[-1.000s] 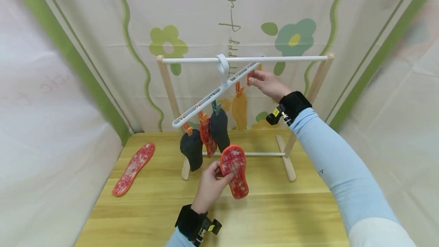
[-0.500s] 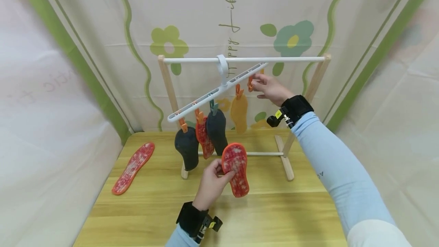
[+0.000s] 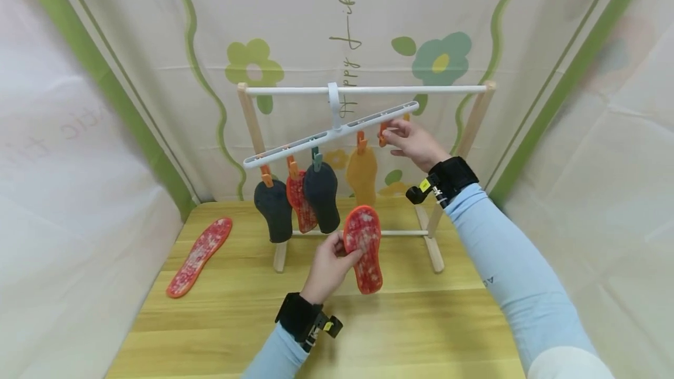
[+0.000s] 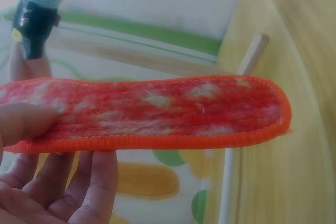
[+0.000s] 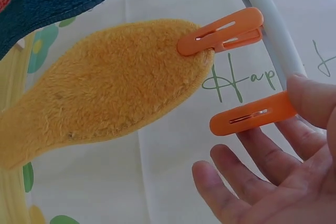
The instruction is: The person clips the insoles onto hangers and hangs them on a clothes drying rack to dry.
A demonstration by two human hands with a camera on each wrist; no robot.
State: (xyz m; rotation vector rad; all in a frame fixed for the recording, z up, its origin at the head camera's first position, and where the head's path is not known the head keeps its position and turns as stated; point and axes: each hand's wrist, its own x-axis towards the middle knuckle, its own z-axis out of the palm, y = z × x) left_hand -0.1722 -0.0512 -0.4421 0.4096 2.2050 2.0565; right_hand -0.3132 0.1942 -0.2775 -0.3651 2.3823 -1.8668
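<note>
The left hand (image 3: 327, 268) pinches a red-mottled insole (image 3: 367, 271) below the white hanger (image 3: 337, 132). Near the hanger's right end, the right hand (image 3: 418, 148) pinches an orange clip (image 5: 226, 123), just beside the yellow insole (image 5: 105, 85) hanging from the hanger. A second insole (image 3: 200, 257) lies on the tabletop (image 3: 421, 332), left of the hanger.

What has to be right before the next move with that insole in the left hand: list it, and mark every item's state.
1. Red insole held in the left hand: ok.
2. Orange clip held by the right hand: ok.
3. That clip free of any insole: ok.
4. That clip opened wide enough: cannot tell.
5. Insole's edge up at the clip: not ok, it is below and apart.
6. Hanger hooked over the rail: ok.
</note>
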